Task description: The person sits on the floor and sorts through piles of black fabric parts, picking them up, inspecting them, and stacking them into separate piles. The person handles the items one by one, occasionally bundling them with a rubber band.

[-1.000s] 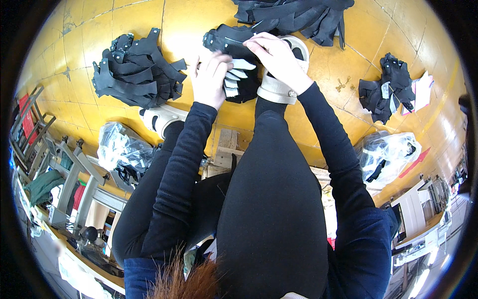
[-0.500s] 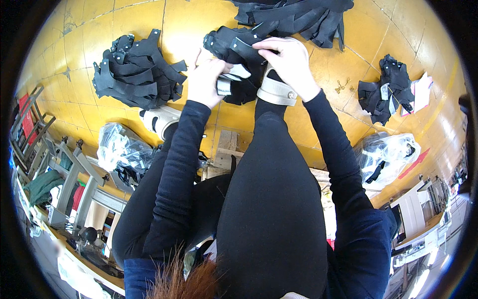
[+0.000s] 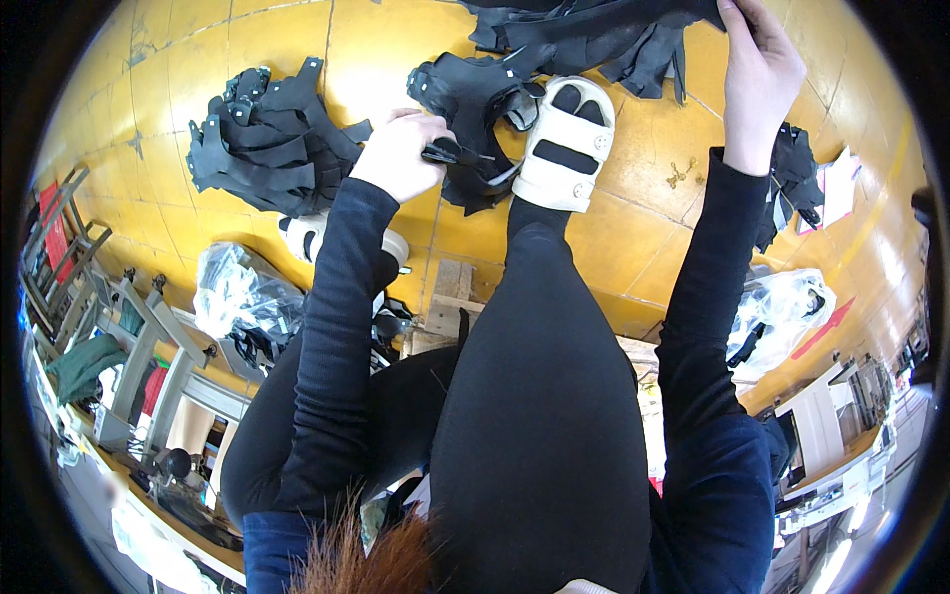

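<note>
My left hand (image 3: 401, 156) is closed beside a bundle of black fabric pieces (image 3: 467, 84) on the floor. A dark item with a thin, pale-edged part sticks out from its fingers; I cannot make out its kind. Up at the far right, my right hand (image 3: 760, 79) pinches the end of a black fabric piece (image 3: 683, 14). That piece stretches over the far pile of black fabric strips (image 3: 648, 61), partly cut off by the picture's top. Small white stickers dot the near bundle.
Another pile of black fabric pieces (image 3: 277, 144) lies left. At right are a smaller pile (image 3: 792, 183), a sheet of paper (image 3: 841, 183) and a clear plastic bag (image 3: 782, 317). A second plastic bag (image 3: 242, 292) sits left. My sandalled foot (image 3: 566, 144) stands beside the bundle.
My right hand has left the near bundle and moved right and farther out, where it now holds a black fabric piece. My left hand has shifted slightly left; the white piece by it no longer shows.
</note>
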Demonstrator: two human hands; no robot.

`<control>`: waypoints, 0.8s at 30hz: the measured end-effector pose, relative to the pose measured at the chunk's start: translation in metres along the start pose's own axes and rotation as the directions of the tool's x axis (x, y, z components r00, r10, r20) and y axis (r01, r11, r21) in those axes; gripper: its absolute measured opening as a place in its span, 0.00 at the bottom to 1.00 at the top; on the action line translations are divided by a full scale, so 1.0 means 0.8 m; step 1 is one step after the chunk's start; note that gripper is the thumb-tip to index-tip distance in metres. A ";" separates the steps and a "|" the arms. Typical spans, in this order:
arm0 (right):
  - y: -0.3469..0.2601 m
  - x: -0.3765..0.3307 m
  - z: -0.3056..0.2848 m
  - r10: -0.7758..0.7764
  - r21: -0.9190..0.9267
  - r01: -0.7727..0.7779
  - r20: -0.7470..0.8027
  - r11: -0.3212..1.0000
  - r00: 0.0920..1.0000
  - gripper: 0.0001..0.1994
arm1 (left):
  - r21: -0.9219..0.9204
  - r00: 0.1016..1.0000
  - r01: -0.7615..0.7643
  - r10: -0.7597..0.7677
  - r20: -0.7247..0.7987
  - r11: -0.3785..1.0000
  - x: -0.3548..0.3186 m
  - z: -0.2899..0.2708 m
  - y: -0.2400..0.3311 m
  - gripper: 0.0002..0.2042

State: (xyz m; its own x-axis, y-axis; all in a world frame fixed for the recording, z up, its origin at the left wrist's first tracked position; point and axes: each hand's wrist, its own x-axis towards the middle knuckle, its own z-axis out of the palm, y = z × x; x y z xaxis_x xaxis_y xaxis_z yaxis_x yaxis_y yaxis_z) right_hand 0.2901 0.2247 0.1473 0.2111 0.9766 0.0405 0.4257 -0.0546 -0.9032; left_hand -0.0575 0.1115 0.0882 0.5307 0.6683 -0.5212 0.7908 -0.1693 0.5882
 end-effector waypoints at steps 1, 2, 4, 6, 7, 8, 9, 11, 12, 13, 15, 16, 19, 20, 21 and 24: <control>-0.001 0.002 0.002 -0.195 -0.222 0.173 -0.078 0.959 0.978 0.12 | -0.020 1.000 0.008 -0.008 -0.001 1.000 -0.002 0.002 -0.002 0.16; -0.002 0.004 0.005 -0.393 -0.443 0.309 -0.111 0.842 0.913 0.12 | -0.040 1.000 0.015 -0.015 -0.002 0.999 -0.004 0.004 -0.004 0.18; -0.001 -0.006 0.022 -0.367 -0.322 0.311 -0.128 0.894 0.922 0.12 | -0.069 0.998 0.048 -0.045 0.050 0.996 -0.005 0.005 -0.010 0.21; 0.004 -0.032 0.050 -0.119 -0.029 0.121 0.057 0.992 0.991 0.10 | -0.079 0.989 0.095 -0.085 0.119 0.992 -0.007 0.005 -0.011 0.20; 0.008 -0.044 0.063 -0.097 -0.101 0.117 0.187 0.988 0.978 0.09 | -0.081 0.994 0.057 -0.050 0.093 0.995 -0.007 0.005 -0.011 0.18; 0.013 -0.061 0.076 -0.276 -0.095 0.333 0.376 0.938 0.885 0.11 | -0.078 1.000 0.010 -0.008 0.029 0.997 -0.007 0.005 -0.010 0.13; 0.019 -0.076 0.098 -0.311 0.057 0.328 0.504 0.943 0.806 0.11 | -0.074 0.999 -0.036 0.034 -0.034 0.997 -0.006 0.004 -0.008 0.07; 0.032 -0.107 0.138 -0.342 -0.133 0.485 0.552 0.864 0.761 0.18 | -0.032 0.999 -0.009 0.010 0.045 0.999 -0.001 0.002 -0.006 0.16; 0.039 -0.120 0.150 -0.233 -0.284 0.472 0.595 0.835 0.769 0.21 | -0.009 0.997 0.005 -0.005 0.082 1.000 0.001 0.001 -0.005 0.21; 0.045 -0.127 0.159 -0.253 -0.315 0.525 0.613 0.791 0.748 0.23 | 0.040 0.996 -0.087 0.087 0.008 0.995 0.001 0.002 -0.004 0.18; 0.054 -0.137 0.176 -0.126 -0.402 0.499 0.669 0.767 0.733 0.26 | -0.137 0.997 -0.031 0.040 0.059 0.990 0.005 0.002 -0.004 0.18; 0.057 -0.140 0.181 -0.215 -0.332 0.541 0.666 0.773 0.715 0.26 | -0.223 0.996 0.001 0.018 0.085 0.975 0.006 0.004 -0.005 0.19; 0.059 -0.149 0.191 -0.304 -0.207 0.598 0.708 0.774 0.638 0.26 | -0.095 0.982 0.167 -0.157 0.106 0.981 0.003 0.011 -0.006 0.21; 0.059 -0.153 0.193 -0.272 -0.204 0.588 0.739 0.782 0.617 0.26 | -0.077 0.971 0.225 -0.217 0.103 0.971 0.001 0.015 -0.005 0.21; 0.060 -0.157 0.194 -0.289 -0.200 0.580 0.713 0.790 0.639 0.26 | -0.027 0.965 0.241 -0.236 0.115 0.970 0.000 0.019 -0.004 0.21; 0.064 -0.163 0.193 -0.276 -0.237 0.530 0.646 0.814 0.712 0.24 | 0.084 0.987 0.160 -0.160 0.003 0.984 -0.005 0.028 0.001 0.21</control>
State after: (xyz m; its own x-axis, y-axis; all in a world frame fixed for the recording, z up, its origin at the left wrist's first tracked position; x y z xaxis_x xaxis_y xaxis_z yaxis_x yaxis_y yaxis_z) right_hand 0.1484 0.1265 0.0297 -0.5352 0.8447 0.0019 0.6669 0.4239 -0.6128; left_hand -0.0522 0.0926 0.0768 0.3981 0.6843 -0.6109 0.8882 -0.1211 0.4431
